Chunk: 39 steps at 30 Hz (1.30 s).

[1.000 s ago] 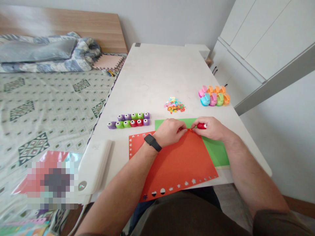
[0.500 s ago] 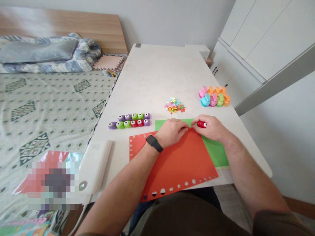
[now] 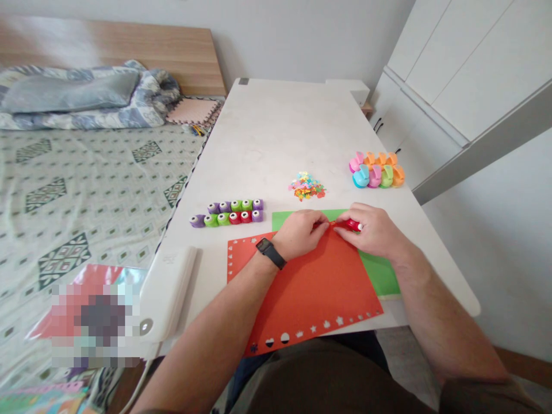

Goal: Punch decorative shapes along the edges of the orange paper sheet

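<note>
A sheet of orange-red paper (image 3: 321,282) lies in front of me, with small shapes punched along its left and near edges and the left part of its far edge. My left hand (image 3: 302,233), with a black watch on the wrist, is closed on the far edge of this sheet. My right hand (image 3: 373,230) grips a small red paper punch (image 3: 354,225) with a white end, held at that same edge. The fingertips of both hands almost meet there. Part of the punch is hidden by my fingers. Green paper (image 3: 383,276) shows beneath the orange-red sheet.
Beyond the paper lies a pile of colourful paper cutouts (image 3: 307,187). Two rows of small punches (image 3: 235,214) stand left, and larger lever punches (image 3: 377,171) stand right. A white device (image 3: 168,293) with a cable sits at the table's left edge, beside a bed (image 3: 107,190).
My right hand has shifted slightly, and the red punch has tilted and drawn closer to the paper's edge. The left hand keeps its place on the sheet.
</note>
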### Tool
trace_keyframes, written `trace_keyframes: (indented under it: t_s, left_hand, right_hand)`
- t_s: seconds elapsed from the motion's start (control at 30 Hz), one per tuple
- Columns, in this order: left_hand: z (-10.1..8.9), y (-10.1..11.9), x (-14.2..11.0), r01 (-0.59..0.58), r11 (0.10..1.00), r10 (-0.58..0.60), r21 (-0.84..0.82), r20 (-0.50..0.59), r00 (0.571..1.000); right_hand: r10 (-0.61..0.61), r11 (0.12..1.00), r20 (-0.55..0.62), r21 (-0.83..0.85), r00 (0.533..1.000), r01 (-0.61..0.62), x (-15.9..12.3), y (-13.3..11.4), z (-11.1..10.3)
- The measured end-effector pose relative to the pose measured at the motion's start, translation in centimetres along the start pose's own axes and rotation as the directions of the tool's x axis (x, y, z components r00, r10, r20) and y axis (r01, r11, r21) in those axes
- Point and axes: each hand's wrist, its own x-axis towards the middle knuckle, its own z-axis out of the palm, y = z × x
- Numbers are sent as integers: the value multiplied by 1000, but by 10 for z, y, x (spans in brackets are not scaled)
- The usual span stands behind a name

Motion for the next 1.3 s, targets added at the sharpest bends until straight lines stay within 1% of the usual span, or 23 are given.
trace_keyframes:
  t_s: [0.23, 0.6, 1.07, 1.13, 1.2, 1.3]
  left_hand:
    - [-1, 2, 0, 31, 999, -31, -15, 16, 999]
    - [0, 1, 0, 28, 999, -27, -27, 9, 1000]
    - [0, 1, 0, 18, 1000, -18, -12, 12, 1000]
    - [-1, 0, 0, 22, 1000, -22, -8, -3, 1000]
    - [-1, -1, 0, 26, 1000, -26, -6, -13, 1000]
    - [0, -2, 0, 23, 1000, -23, 10, -8, 1000]
  right_hand:
    - [-17, 996, 21, -88, 1000, 19, 0, 2, 5]
    - [-32, 985, 26, -166, 999, 36, 1, 3, 11]
    - [-26, 987, 23, -161, 999, 29, 2, 2, 10]
    - [-16, 991, 5, -136, 1000, 16, 2, 1, 9]
    - [5, 998, -30, -64, 1000, -7, 1, -2, 6]
    - [64, 996, -126, 68, 990, -56, 2, -2, 3]
